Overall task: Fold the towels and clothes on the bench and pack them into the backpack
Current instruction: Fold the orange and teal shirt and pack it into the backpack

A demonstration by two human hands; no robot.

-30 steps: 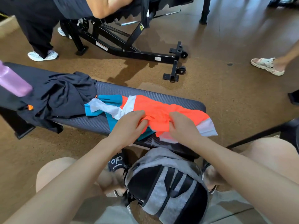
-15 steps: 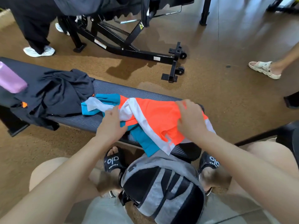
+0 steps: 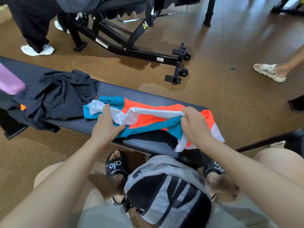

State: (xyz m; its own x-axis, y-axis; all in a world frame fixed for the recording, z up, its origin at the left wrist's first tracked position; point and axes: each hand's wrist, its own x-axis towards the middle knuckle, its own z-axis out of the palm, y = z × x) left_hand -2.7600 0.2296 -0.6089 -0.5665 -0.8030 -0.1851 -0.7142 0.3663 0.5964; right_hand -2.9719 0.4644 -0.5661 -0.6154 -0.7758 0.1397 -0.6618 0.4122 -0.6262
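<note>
Brown gym flooring runs under a black padded bench (image 3: 148, 97) that crosses the view, with a black machine frame (image 3: 131, 46) beyond it and other people's feet at the edges. On the bench lies the towel (image 3: 153, 117), striped orange, teal and white, partly bunched and with its right end drooping off the near edge. The left hand (image 3: 107, 124) pinches the cloth near its left end, fingers curled into a white fold; the right hand (image 3: 195, 127) grips a gathered ridge of it near the right end, lifting that part slightly off the padding. Just beside the towel's left end, touching it, sits a crumpled heap of dark clothes (image 3: 54, 99), unfolded, and a purple bottle (image 3: 9, 81) shows at the far left edge. The backpack (image 3: 166, 191), grey and black, stands on the floor between the person's knees, just below the bench; whether its zip is undone I cannot tell. The step in hand looks like the first fold of the towel, so the task seems barely begun. The next move likely calls for drawing the cloth taut between both hands, laying it flat along the bench, and bringing edge to edge so the hanging end does not slide to the floor.
</note>
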